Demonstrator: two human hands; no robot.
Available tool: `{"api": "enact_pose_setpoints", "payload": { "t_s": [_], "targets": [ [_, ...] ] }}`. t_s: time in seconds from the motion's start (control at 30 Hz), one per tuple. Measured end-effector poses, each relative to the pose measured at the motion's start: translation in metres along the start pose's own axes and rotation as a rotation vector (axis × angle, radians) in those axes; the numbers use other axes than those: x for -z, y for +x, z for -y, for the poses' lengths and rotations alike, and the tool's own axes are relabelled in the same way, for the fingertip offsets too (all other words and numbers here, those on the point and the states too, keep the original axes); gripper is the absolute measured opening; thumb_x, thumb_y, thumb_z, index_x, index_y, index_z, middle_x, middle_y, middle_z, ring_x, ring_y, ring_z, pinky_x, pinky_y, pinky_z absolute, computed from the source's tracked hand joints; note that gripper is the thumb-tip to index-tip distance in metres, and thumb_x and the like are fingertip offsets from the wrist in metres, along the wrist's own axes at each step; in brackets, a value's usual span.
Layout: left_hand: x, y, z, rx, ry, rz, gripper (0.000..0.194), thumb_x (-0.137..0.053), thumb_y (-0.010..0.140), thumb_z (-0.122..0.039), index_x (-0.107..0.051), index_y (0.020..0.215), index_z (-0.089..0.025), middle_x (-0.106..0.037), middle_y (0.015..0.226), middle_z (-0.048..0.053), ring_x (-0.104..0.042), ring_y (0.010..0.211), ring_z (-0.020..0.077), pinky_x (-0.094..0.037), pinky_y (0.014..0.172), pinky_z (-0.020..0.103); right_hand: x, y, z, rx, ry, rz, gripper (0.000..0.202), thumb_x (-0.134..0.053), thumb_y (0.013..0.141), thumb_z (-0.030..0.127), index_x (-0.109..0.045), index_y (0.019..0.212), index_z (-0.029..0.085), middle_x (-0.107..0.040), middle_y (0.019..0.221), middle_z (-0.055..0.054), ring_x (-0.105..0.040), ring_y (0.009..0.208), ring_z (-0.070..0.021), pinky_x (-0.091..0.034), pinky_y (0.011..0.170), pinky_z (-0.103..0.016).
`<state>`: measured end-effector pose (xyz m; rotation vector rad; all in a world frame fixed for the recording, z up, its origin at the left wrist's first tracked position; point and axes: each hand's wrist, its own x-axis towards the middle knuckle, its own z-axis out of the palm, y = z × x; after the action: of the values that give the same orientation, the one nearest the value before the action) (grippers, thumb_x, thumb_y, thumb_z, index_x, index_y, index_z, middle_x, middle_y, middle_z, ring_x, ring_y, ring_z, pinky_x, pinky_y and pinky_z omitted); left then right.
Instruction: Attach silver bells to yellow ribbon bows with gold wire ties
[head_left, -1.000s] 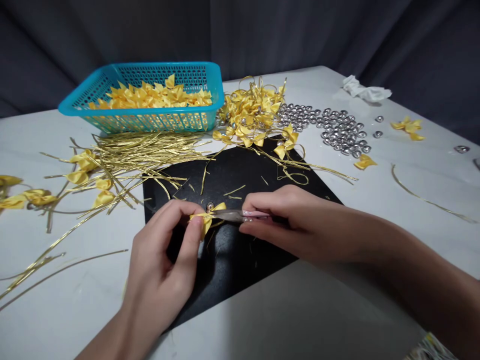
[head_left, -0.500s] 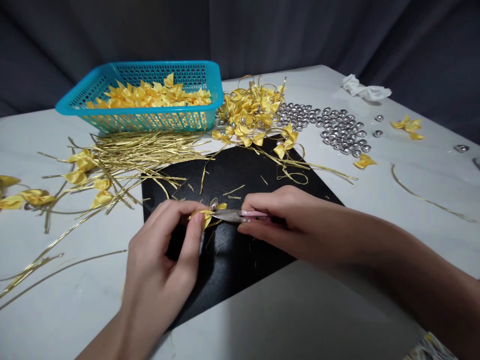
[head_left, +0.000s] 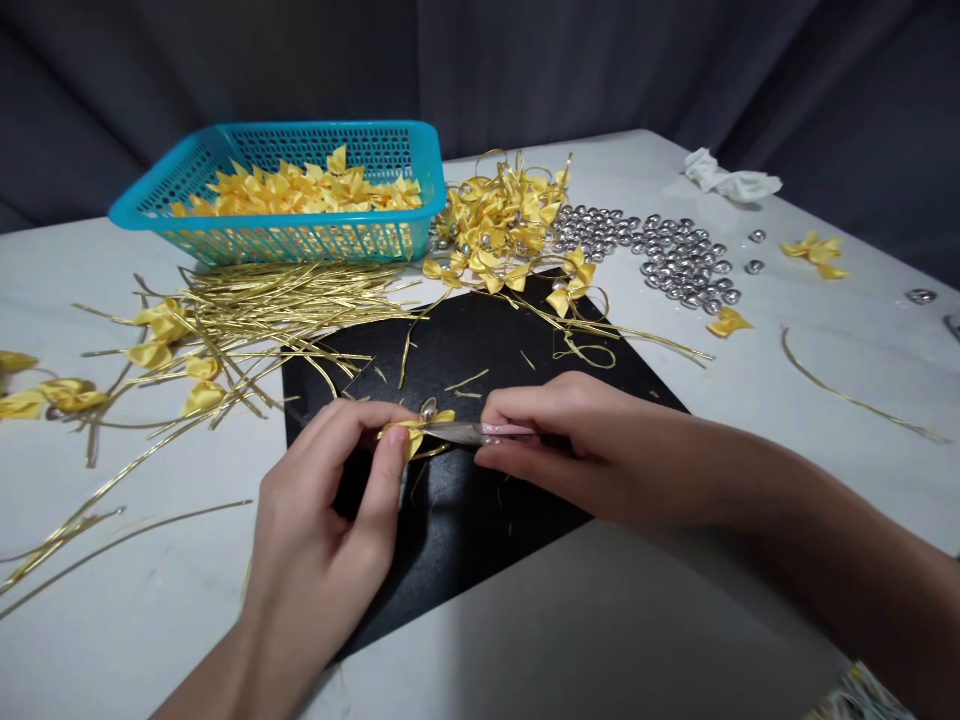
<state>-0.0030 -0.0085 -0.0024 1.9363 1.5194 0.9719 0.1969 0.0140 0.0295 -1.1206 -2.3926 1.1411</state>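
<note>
Over the black mat point(head_left: 480, 520), my left hand point(head_left: 337, 490) pinches a yellow ribbon bow point(head_left: 412, 436) between thumb and fingertips. A silver bead point(head_left: 428, 408) sits at the top of that bow. My right hand point(head_left: 577, 440) is closed around the pink handles of small scissors point(head_left: 457, 432), with the rest of the handles hidden in the palm. The blade tips point left and touch the bow just below the bead. Short gold offcuts point(head_left: 466, 380) lie on the mat behind the hands.
A blue basket point(head_left: 277, 222) of yellow bows stands at the back left, with gold cords point(head_left: 285, 300) in front. Behind the mat lies a heap of cord-tied bows point(head_left: 510, 210). Silver beads point(head_left: 682, 260) and a white tissue point(head_left: 731, 180) are to the right.
The scissors' blades look more closed at the bow than before. Both hands have stayed almost in the same place.
</note>
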Motion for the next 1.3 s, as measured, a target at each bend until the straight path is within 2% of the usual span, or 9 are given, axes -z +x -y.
{"api": "enact_pose_setpoints", "payload": {
  "t_s": [0.2, 0.73, 0.97, 1.3],
  "targets": [
    [-0.0005, 0.0012, 0.0000, 0.043, -0.008, 0.019, 0.010, -0.053, 0.086, -0.029, -0.061, 0.081, -0.024, -0.061, 0.075, -0.003, -0.055, 0.066, 0.0145, -0.040, 0.058, 0.026, 0.0002, 0.0007, -0.0005, 0.004, 0.022, 0.008, 0.029, -0.043, 0.093, 0.027, -0.039, 0.066, 0.017, -0.037, 0.055, 0.007, -0.031, 0.050, -0.0049, -0.026, 0.048, -0.018],
    [-0.0010, -0.0005, 0.0023, 0.079, 0.008, -0.001, 0.008, -0.060, 0.081, -0.032, -0.064, 0.083, -0.026, -0.067, 0.081, -0.004, -0.060, 0.069, 0.0144, -0.047, 0.066, 0.024, -0.0003, 0.0004, -0.0009, -0.005, -0.027, 0.000, 0.027, -0.043, 0.094, 0.026, -0.040, 0.068, 0.017, -0.040, 0.057, 0.006, -0.032, 0.050, -0.0051, -0.026, 0.051, -0.020],
    [-0.0014, 0.0019, 0.0018, 0.121, -0.010, 0.018, 0.011, -0.059, 0.081, -0.034, -0.065, 0.080, -0.024, -0.066, 0.074, -0.003, -0.060, 0.065, 0.0146, -0.046, 0.059, 0.024, -0.0002, 0.0003, -0.0005, -0.019, -0.008, 0.016, 0.028, -0.043, 0.093, 0.026, -0.040, 0.067, 0.017, -0.039, 0.055, 0.007, -0.030, 0.048, -0.0053, -0.025, 0.049, -0.020],
    [0.0005, 0.0018, 0.0024, 0.073, 0.004, 0.023, 0.009, -0.058, 0.082, -0.032, -0.063, 0.080, -0.025, -0.065, 0.075, -0.004, -0.058, 0.066, 0.0134, -0.044, 0.058, 0.023, 0.0005, 0.0000, 0.0015, -0.049, 0.032, 0.031, 0.029, -0.047, 0.091, 0.028, -0.038, 0.066, 0.017, -0.037, 0.053, 0.008, -0.030, 0.047, -0.0044, -0.025, 0.047, -0.019]
  ]
}}
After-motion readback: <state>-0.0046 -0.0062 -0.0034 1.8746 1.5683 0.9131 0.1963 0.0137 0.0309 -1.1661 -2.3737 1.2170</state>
